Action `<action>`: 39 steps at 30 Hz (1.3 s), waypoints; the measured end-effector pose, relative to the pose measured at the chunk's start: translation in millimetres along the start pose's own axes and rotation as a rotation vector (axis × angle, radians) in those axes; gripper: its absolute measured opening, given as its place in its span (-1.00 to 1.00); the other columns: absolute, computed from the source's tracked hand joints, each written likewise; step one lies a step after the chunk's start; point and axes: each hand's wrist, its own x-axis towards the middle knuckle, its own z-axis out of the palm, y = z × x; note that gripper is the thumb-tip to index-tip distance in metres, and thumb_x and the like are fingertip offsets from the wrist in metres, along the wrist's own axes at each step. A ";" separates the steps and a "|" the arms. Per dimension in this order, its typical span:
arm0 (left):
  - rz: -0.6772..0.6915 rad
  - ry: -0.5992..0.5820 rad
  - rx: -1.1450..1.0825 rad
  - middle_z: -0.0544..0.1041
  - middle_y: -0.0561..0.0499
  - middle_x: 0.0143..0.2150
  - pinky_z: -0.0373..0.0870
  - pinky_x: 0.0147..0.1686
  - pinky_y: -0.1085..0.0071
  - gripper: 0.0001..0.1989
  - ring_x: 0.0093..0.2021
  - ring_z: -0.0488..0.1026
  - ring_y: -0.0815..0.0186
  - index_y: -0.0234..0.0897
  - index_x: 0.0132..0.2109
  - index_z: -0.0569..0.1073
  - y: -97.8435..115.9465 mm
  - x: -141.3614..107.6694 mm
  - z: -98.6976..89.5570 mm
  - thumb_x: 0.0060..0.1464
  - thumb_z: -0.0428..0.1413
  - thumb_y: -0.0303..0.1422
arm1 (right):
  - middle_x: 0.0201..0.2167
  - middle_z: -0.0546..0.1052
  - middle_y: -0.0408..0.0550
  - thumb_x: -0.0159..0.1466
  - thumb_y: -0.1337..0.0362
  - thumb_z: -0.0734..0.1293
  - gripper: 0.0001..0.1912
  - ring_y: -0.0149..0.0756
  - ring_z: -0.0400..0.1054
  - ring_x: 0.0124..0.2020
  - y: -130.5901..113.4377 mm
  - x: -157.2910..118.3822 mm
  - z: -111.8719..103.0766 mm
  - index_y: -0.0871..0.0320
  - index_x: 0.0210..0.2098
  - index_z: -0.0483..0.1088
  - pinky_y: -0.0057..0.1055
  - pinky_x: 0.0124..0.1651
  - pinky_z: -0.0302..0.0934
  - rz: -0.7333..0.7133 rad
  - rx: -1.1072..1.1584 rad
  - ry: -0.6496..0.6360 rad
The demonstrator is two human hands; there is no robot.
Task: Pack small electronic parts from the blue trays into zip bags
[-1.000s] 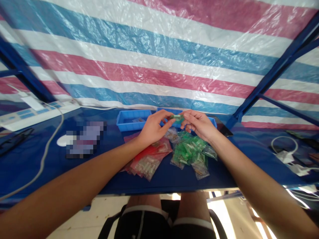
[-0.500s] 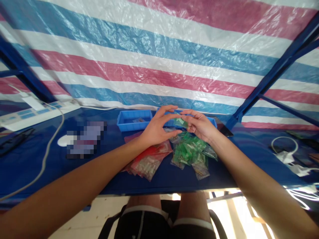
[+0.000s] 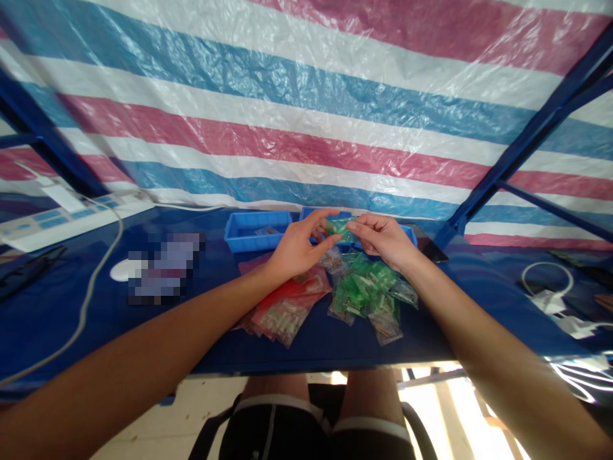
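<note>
Between my two hands, above the blue table, is a small green plastic bag [image 3: 343, 228]. My left hand [image 3: 303, 245] grips its left end between thumb and fingers. On its right end my right hand [image 3: 381, 239] pinches with thumb and forefinger. Below them lies a pile of green bags [image 3: 364, 285] mixed with clear ones, small parts showing inside. Red bags [image 3: 290, 308] with small parts are spread under and in front of my left wrist. The exact contents of the held bag are too small to make out.
A blue bin [image 3: 253, 234] with a small clear packet stands left of my hands; more blue bins [image 3: 325, 212] are partly hidden behind them. A dark flat object [image 3: 428, 244] lies at right. White cable [image 3: 90, 281] crosses the table's left, and a charger [image 3: 546, 303] lies right.
My left hand has closed from an open pose onto the green bag. The bag, earlier held upright by my right hand, now stretches sideways between both hands.
</note>
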 end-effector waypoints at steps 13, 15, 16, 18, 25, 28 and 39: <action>0.228 -0.037 0.045 0.50 -0.17 0.32 0.39 0.38 0.03 -0.72 0.32 0.48 0.08 -0.18 0.14 0.60 -0.2 4.1 -5.8 0.34 0.17 -0.47 | -0.74 0.21 -0.35 0.18 -0.05 0.65 -0.54 -0.55 -0.10 -0.72 -3.4 -1.9 3.8 0.12 -0.36 0.43 -0.48 -0.65 -0.25 0.255 0.215 -0.098; 0.218 -0.009 0.048 0.57 -0.16 0.21 0.47 0.26 0.12 -0.76 0.25 0.52 0.10 -0.20 0.08 0.61 0.9 3.9 -7.3 0.36 0.14 -0.47 | -0.74 0.25 -0.32 0.20 -0.09 0.63 -0.52 -0.54 -0.07 -0.72 -5.8 -4.1 7.1 0.11 -0.35 0.43 -0.49 -0.64 -0.23 0.270 0.190 -0.152; 0.212 0.003 0.043 0.59 -0.15 0.15 0.50 0.18 0.18 -0.80 0.19 0.54 0.12 -0.22 0.07 0.61 1.6 3.9 -7.6 0.36 0.16 -0.43 | -0.73 0.27 -0.31 0.20 -0.12 0.62 -0.52 -0.53 -0.05 -0.72 -6.5 -4.4 8.3 0.11 -0.32 0.44 -0.49 -0.63 -0.23 0.255 0.168 -0.142; 0.181 0.025 0.042 0.63 -0.11 -0.01 0.52 -0.01 0.29 -0.85 0.01 0.58 0.18 -0.25 0.01 0.60 2.6 3.8 -7.2 0.38 0.20 -0.32 | -0.68 0.35 -0.30 0.21 -0.17 0.60 -0.50 -0.51 -0.01 -0.72 -6.8 -3.6 9.5 0.08 -0.20 0.47 -0.49 -0.64 -0.20 0.188 0.114 -0.073; -0.019 0.017 0.052 0.63 0.01 -0.22 0.45 -0.25 0.41 -0.70 -0.29 0.54 0.31 -0.26 -0.06 0.58 -4.1 2.3 -0.3 0.38 0.23 -0.09 | -0.62 0.36 -0.26 0.29 -0.28 0.49 -0.45 -0.48 0.05 -0.67 -7.7 -1.7 4.8 0.11 -0.25 0.52 -0.43 -0.60 -0.07 -0.038 0.002 0.042; -0.057 -0.002 -0.002 0.64 0.01 -0.17 0.51 -0.23 0.40 -0.61 -0.31 0.58 0.31 -0.24 0.14 0.55 -7.2 0.8 1.9 0.35 0.25 -0.08 | -0.64 0.30 -0.30 0.21 -0.18 0.60 -0.50 -0.50 0.02 -0.66 -5.5 -2.5 3.2 0.12 -0.28 0.52 -0.45 -0.58 -0.15 -0.030 -0.055 0.003; 0.184 -0.029 0.034 0.44 -0.22 0.39 0.46 0.32 0.02 -0.43 0.39 0.42 -0.02 -0.12 0.33 0.48 1.8 4.4 -4.3 0.25 0.38 -0.17 | -0.69 0.28 -0.29 0.12 -0.06 0.68 -0.51 -0.53 -0.04 -0.69 -5.0 0.2 2.8 0.11 -0.41 0.42 -0.47 -0.63 -0.22 0.152 0.202 0.035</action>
